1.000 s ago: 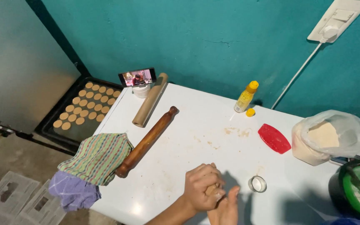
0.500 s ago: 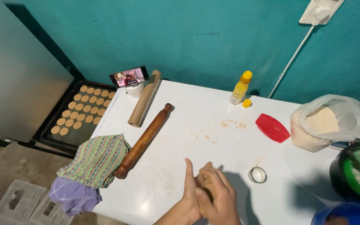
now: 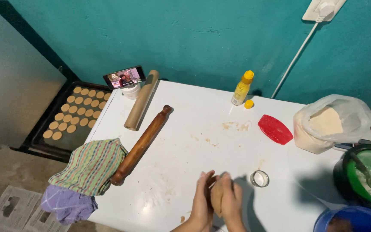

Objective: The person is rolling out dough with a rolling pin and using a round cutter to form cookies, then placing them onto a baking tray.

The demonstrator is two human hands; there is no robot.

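Since the earlier frames the hands have turned from a stacked, one-over-the-other hold to standing upright, palm facing palm, and the view has shifted a little to the right. The left hand (image 3: pixel 202 202) and right hand (image 3: pixel 232 201) now press a lump of dough (image 3: pixel 217 196) between them, just above the near edge of the bench (image 3: pixel 202 111); both are closed flat on it, fingers straight, which suits rolling or shaping it between the palms.

A small round cutter (image 3: pixel 259 178) sits just right of the hands, close enough to grab. The rolling pin (image 3: pixel 141 145) lies slantwise to the left, its lower end touching a striped cloth (image 3: pixel 90 165) that hangs over the bench edge above a purple cloth (image 3: pixel 68 205). A paper tube (image 3: pixel 141 101) lies beyond the pin. A phone (image 3: pixel 124 77) is propped at the far corner on a small white pot, screen turned toward the person for watching.

A tray (image 3: pixel 37 136) of round discs rests low at the left, off the bench. A yellow bottle (image 3: pixel 242 88) stands uncapped, its cap beside it. The red scraper (image 3: pixel 275 129), flour bag (image 3: pixel 329 124), green bowl (image 3: pixel 368 172) and blue bowl (image 3: pixel 353 220) cluster on the right, within reach.
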